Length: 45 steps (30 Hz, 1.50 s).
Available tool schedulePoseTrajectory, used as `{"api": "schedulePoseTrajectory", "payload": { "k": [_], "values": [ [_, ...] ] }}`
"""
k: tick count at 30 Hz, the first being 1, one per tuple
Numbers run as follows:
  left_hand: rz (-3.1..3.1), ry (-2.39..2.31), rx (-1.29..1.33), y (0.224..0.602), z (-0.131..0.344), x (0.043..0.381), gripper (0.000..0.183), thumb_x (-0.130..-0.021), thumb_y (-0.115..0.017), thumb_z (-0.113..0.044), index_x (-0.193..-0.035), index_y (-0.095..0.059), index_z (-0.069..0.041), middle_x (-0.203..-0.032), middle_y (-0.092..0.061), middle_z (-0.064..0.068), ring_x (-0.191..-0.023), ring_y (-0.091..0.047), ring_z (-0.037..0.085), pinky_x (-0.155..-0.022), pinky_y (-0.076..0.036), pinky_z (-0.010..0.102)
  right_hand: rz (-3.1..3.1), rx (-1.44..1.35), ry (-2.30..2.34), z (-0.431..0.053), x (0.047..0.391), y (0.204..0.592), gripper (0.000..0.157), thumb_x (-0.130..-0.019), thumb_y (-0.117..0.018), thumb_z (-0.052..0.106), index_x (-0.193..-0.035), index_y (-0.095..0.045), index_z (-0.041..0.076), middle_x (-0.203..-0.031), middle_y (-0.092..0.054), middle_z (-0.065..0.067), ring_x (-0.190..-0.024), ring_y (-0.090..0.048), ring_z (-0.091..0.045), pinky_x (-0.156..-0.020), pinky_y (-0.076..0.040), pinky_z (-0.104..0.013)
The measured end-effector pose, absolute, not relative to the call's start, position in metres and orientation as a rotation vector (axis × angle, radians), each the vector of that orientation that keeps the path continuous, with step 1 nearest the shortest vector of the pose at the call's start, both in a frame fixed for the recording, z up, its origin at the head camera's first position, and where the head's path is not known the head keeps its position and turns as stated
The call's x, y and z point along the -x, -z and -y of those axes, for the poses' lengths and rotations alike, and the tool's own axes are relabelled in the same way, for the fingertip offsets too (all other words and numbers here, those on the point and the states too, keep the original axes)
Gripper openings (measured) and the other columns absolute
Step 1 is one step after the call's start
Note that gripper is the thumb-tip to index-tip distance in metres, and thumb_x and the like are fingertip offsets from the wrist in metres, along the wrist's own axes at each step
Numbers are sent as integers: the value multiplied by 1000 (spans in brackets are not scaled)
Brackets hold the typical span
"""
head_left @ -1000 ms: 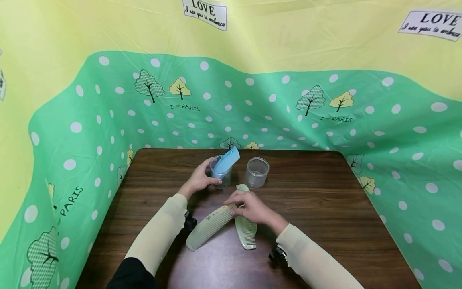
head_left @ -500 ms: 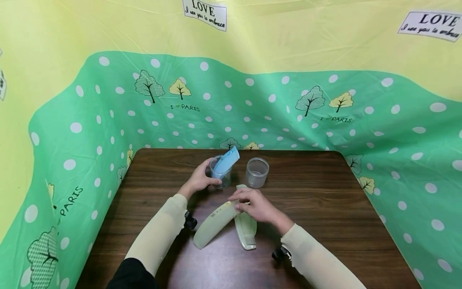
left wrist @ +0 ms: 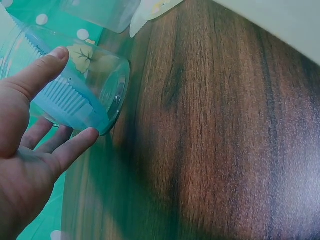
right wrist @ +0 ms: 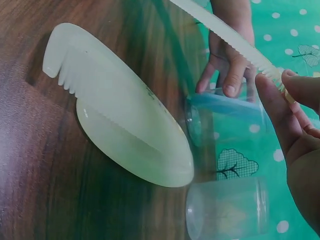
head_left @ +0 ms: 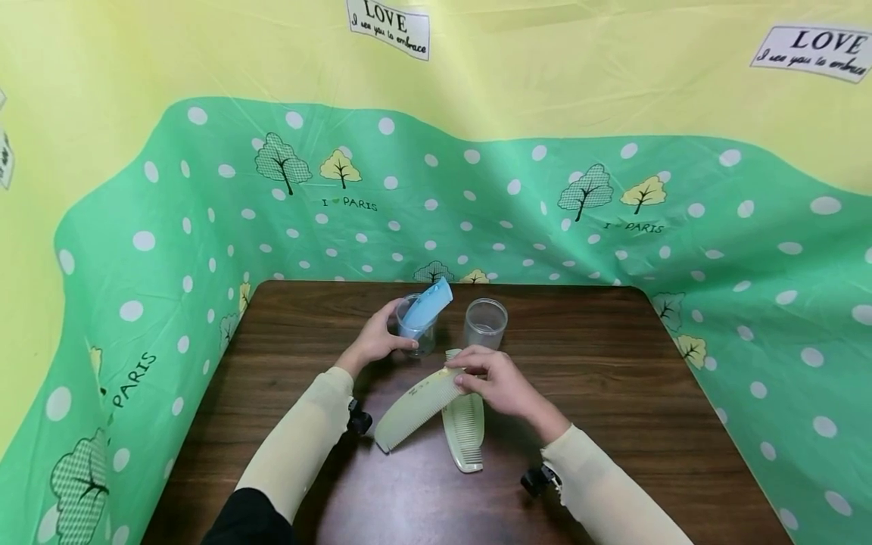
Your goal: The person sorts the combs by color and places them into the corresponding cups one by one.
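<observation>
Pinching one pale green comb [head_left: 415, 405] at its far right end with the right hand [head_left: 500, 384], above two more green combs [right wrist: 120, 97], stacked on one brown table [head_left: 613, 371]. Gripping one clear cup [head_left: 427, 343] with the left hand [head_left: 375, 337]. Counting also one blue comb [head_left: 425, 305] leaning in that cup, plus a second clear cup [head_left: 486, 316] just to its right.

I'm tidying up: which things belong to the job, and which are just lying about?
Job, it seems:
clear cup, gripped by the left hand
blue comb leaning in it
green comb, pinched by the right hand

Lying about, perhaps needed later:
overlapping green combs
other cup
</observation>
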<state>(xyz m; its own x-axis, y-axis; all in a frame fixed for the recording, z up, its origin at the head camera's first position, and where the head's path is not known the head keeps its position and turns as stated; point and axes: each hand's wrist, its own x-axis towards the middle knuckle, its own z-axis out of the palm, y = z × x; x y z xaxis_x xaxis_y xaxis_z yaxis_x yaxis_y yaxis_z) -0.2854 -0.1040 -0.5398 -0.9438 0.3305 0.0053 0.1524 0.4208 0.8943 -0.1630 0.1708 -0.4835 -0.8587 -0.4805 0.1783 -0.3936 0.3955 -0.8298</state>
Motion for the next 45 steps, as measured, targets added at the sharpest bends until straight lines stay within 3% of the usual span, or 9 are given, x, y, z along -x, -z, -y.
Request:
{"api": "schedulePoseTrajectory", "payload": {
  "k": [4, 8, 15, 22, 45],
  "values": [
    [-2491, -1558, -450, 541, 104, 286, 97, -78, -92, -17, -158, -37, -17, -152, -50, 12, -134, -54, 36, -106, -47, 53, -2479, 760, 1601, -176, 163, 479, 27, -94, -73, 1, -121, -75, 2, -119, -68, -13, -95, -70, -23, -71, -62, -30],
    [-2481, -1567, -448, 541, 104, 285, 97, -77, -92, -15, -158, -38, -17, -152, -50, 12, -134, -54, 36, -107, -46, 53, -2478, 743, 1670, -182, 164, 475, 26, -93, -72, -2, -119, -75, -1, -115, -68, -16, -96, -71, -29, -71, -62, -33],
    [-2478, -1569, -457, 537, 104, 284, 97, -78, -91, -14, -158, -37, -16, -152, -49, 14, -134, -54, 37, -107, -46, 54, -2541, 785, 1696, -195, 167, 468, 24, -93, -71, -4, -117, -75, -3, -113, -68, -18, -96, -71, -20, -71, -62, -32],
    [-2486, -1563, -476, 537, 105, 284, 96, -79, -91, -14, -158, -37, -13, -152, -50, 15, -134, -54, 38, -106, -47, 54, -2546, 778, 1768, -209, 169, 459, 25, -94, -70, -4, -119, -74, -5, -113, -66, -21, -89, -72, -26, -69, -62, -32],
    [-2472, -1577, -436, 539, 104, 285, 99, -77, -92, -14, -159, -36, -15, -152, -51, 14, -134, -54, 35, -108, -45, 53, -2708, 575, 1889, -244, 170, 433, 26, -94, -71, -3, -120, -74, -4, -114, -66, -21, -89, -73, -14, -72, -62, -32]
  ]
}}
